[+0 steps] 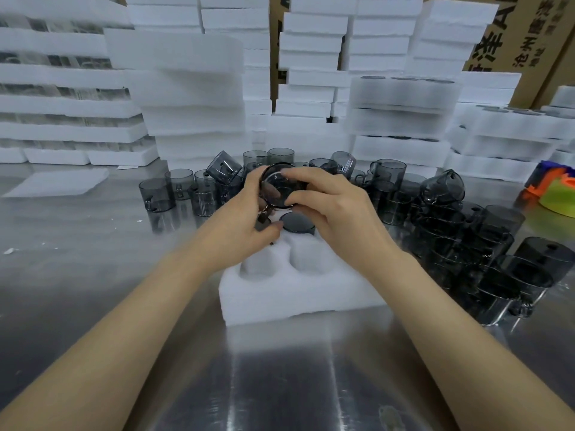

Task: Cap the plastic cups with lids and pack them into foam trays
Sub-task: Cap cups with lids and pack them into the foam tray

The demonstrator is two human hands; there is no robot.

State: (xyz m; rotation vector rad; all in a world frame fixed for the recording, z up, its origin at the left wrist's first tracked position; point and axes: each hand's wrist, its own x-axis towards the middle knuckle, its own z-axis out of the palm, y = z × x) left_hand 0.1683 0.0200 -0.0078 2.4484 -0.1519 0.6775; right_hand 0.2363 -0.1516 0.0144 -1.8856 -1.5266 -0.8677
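Left grip (245, 219) and right grip (333, 200) both clamped on one smoky grey cup (277, 189). Held clear of the table (93, 244), tilted, round face toward the camera. Left fingers curled round its left side; right fingertips pinching upper and right rim. Cannot tell whether a lid sits on it: too blurred.

Directly beneath the grips: white foam tray (298, 293) flat on the table, running from under the held cup back toward the forearms. Just below the held cup, between the two grips: dark capped cup (295, 222) seated in a far pocket of the tray. Nearer than the grips, between the wrists: two open round pockets (258, 264).

Beyond the grips: loose grey cups (202, 188) in a ragged row, some upright, some tipped on others. Right of the right grip: bigger heap of cups (485, 244), many on their sides, touching each other.

Farther beyond: stacked foam trays (193, 88) across the full width, cardboard boxes (510, 32) behind them. Far right of the right grip: bright orange and green object (557, 194), cut off by the edge.
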